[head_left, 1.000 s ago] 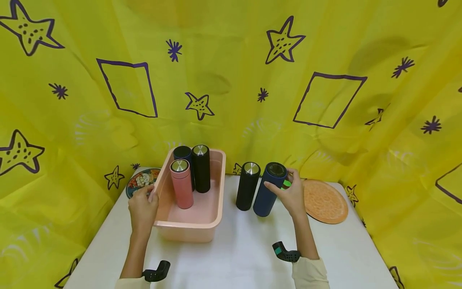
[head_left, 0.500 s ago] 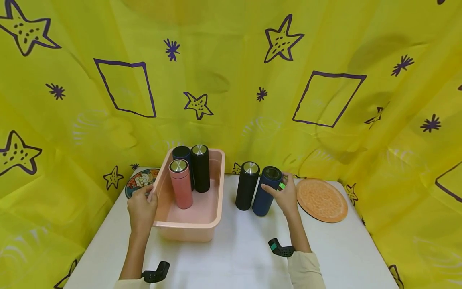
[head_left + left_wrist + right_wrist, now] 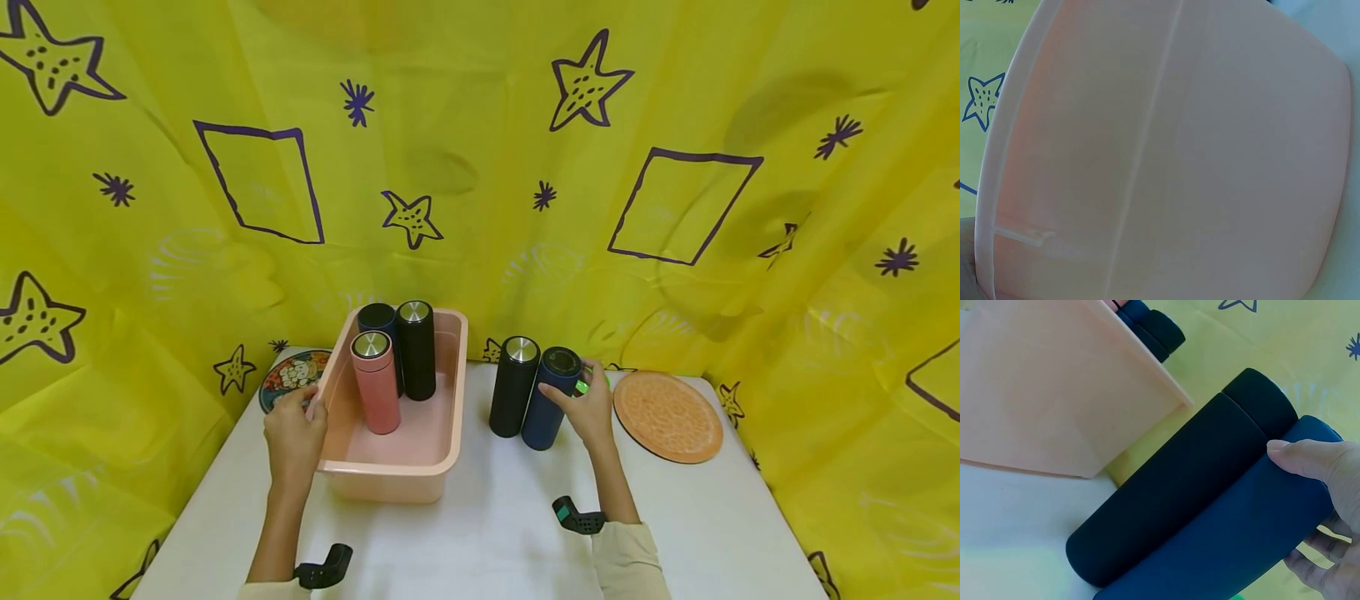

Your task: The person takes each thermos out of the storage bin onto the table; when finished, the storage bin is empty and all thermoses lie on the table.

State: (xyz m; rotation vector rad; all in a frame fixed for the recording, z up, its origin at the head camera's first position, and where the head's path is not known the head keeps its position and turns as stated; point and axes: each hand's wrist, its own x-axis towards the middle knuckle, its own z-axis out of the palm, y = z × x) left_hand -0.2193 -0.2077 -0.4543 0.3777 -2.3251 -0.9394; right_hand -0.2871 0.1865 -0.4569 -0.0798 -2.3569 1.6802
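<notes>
Right hand is curled around the matte blue cylindrical flask, touching a black flask beyond the fingertips. Left hand fingers are wrapped on the smooth pink plastic bin rim.

Bare white table in front of the pink tub and the bottles: open passage. Black bottle touches blue bottle; no gap between them. Narrow lane between black bottle and tub wall. Tub's back half is taken by three upright bottles; front half free. Orange mat lies flat at right, patterned plate behind left.
</notes>
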